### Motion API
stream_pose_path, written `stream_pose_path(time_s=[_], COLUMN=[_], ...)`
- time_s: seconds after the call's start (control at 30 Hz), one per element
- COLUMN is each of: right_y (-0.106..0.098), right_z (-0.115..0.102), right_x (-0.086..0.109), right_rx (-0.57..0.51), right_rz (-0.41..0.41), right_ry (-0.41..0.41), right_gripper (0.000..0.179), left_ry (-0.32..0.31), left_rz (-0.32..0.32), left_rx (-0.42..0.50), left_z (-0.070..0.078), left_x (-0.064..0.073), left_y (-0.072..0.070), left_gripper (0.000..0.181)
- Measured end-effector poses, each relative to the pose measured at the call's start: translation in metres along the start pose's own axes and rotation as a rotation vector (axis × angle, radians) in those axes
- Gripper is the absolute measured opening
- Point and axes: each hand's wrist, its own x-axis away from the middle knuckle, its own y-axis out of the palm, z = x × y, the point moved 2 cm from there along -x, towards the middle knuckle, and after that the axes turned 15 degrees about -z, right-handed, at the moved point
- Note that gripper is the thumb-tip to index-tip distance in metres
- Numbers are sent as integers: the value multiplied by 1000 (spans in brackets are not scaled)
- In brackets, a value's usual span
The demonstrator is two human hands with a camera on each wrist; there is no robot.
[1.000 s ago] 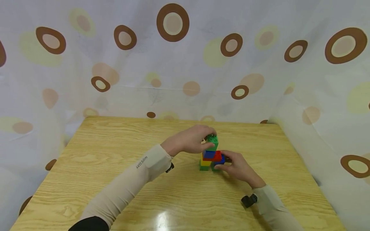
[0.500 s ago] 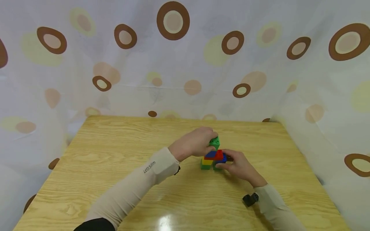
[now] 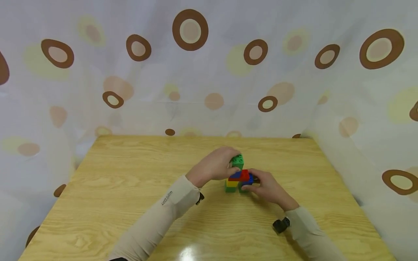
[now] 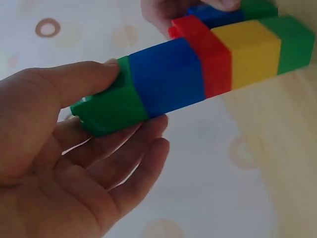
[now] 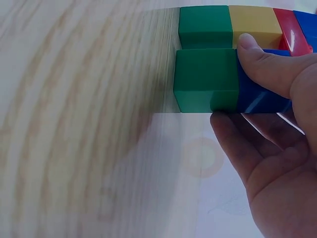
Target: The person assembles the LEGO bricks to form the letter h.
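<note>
At the top of a tower, my left hand (image 3: 213, 165) pinches a green toy building brick (image 4: 111, 111) between thumb and fingers. Below that brick come a blue brick (image 4: 168, 77), a longer red brick (image 4: 218, 64), a yellow brick (image 4: 252, 49) and a green bottom brick (image 4: 294, 44). The red brick reaches across toward a shorter column beside the tower. In that column a blue brick (image 5: 250, 96) sits on another green brick (image 5: 208, 72), which stands on the table. My right hand (image 3: 269, 186) grips the short column, its thumb against the blue brick.
The bricks stand right of the middle of a wooden table (image 3: 137, 170). A patterned cloth (image 3: 209, 79) hangs behind the table and along its sides. Each wrist wears a small black camera, the right one (image 3: 281, 225) showing most plainly.
My left thumb has shifted lower on the tower, and the left forearm has come slightly forward and right. My right hand keeps its hold. The head view has tilted a little.
</note>
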Motion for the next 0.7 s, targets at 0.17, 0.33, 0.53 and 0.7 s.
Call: stream_pose_path(time_s=[0.17,0.33,0.53,0.7], right_y=[1,-2,-7,-9], right_z=[-1,-6,-13,-14], right_x=[-2,2,11,13], right_rx=[26,65,157,213], right_rz=[-15,13,117,162], right_ry=[23,95,50,-13], right_gripper=[50,68,59,48], left_ry=[57,33,24,-3], left_rz=[32,45,90,116], left_rx=[236,416,444,415], left_z=[-25,-38,-45,-49], left_x=[2,6,7,5], left_y=[14,31,52,63], left_gripper=[45,54,38,33])
